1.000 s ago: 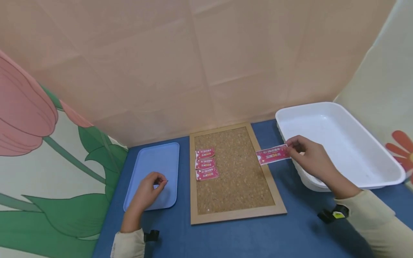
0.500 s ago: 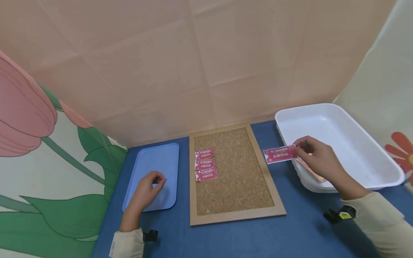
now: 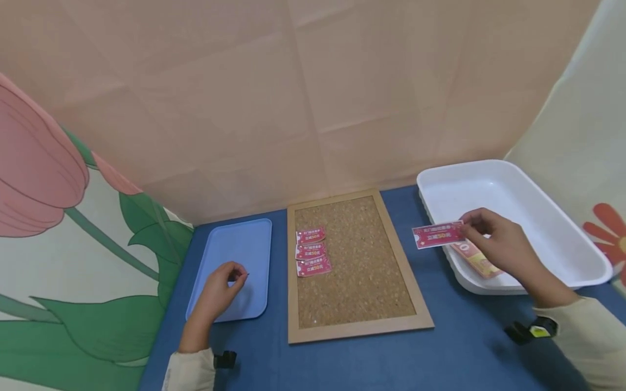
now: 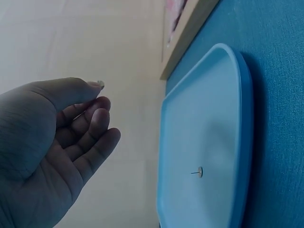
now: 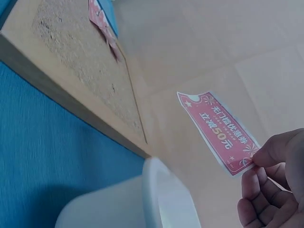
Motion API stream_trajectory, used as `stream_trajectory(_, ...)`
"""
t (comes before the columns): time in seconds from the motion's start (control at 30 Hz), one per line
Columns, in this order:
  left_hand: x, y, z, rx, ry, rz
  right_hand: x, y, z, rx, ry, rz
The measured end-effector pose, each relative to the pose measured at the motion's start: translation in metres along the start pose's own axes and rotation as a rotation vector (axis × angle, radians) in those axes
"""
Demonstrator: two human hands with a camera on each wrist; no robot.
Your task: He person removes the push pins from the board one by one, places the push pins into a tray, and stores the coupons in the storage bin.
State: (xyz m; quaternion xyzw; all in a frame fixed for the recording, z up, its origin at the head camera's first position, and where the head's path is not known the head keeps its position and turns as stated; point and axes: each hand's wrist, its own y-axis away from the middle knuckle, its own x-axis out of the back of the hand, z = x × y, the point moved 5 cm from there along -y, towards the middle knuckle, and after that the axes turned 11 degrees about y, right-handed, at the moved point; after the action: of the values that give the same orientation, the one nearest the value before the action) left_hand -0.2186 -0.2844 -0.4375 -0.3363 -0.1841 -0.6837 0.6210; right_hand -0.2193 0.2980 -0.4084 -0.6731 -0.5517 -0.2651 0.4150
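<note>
In the head view my right hand [image 3: 499, 241] pinches the right end of a pink paper coupon [image 3: 437, 234], held over the left rim of a white plastic tub [image 3: 518, 198]. The right wrist view shows this coupon [image 5: 218, 133] slightly curled. Above a blue tray [image 3: 240, 239], my left hand [image 3: 219, 290] pinches a small thing that looks like a thumbtack [image 4: 100, 84], mostly hidden by the fingers. One thumbtack [image 4: 200, 172] lies in the tray in the left wrist view. Several pink coupons [image 3: 311, 251] sit in a column on the left of a wood-framed corkboard [image 3: 367, 260].
A pink-and-yellow paper slip [image 3: 478, 260] lies in the tub beneath the right hand, partly hidden. Blue cloth [image 3: 362, 364] covers the table. A beige sheet [image 3: 313, 98] hangs behind, and a flower-printed panel [image 3: 98, 304] stands at left.
My right hand has moved right with the coupon, from the corkboard's right edge to over the tub's rim. The slip in the tub has come into sight. My left hand has barely moved.
</note>
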Motion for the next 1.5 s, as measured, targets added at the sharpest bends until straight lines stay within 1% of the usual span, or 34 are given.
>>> stream_trajectory(0.13,-0.001,0.0,-0.002,0.011,-0.016,-0.009,0.004,0.002,0.01,-0.018,0.007,-0.001)
stream_trajectory(0.37,-0.003,-0.001,-0.007,0.037,-0.036,-0.011,0.008,0.003,0.027,-0.009,0.008,0.046)
stream_trajectory(0.43,-0.004,0.0,-0.009,0.039,-0.04,-0.008,0.01,0.003,0.031,-0.019,0.018,0.047)
stream_trajectory(0.5,-0.003,0.0,-0.011,0.035,-0.039,-0.001,0.013,0.002,0.036,-0.031,0.026,0.038)
stream_trajectory(0.7,-0.002,0.004,-0.017,0.036,-0.048,0.022,0.018,0.002,0.05,-0.088,0.049,-0.025)
stream_trajectory(0.83,-0.001,0.005,-0.023,0.053,-0.05,0.019,0.02,0.002,0.062,-0.12,0.06,-0.039)
stream_trajectory(1.03,-0.001,0.006,-0.032,0.107,-0.059,-0.003,0.02,0.003,0.077,-0.148,0.047,-0.056)
stream_trajectory(1.17,-0.001,0.007,-0.037,0.143,-0.086,-0.011,0.019,0.005,0.085,-0.157,0.064,-0.046)
stream_trajectory(1.33,-0.002,0.008,-0.043,0.154,-0.093,-0.014,0.016,0.006,0.091,-0.163,0.098,-0.021)
stream_trajectory(1.5,-0.004,0.009,-0.049,0.168,-0.118,-0.022,0.015,0.007,0.097,-0.143,0.127,0.001)
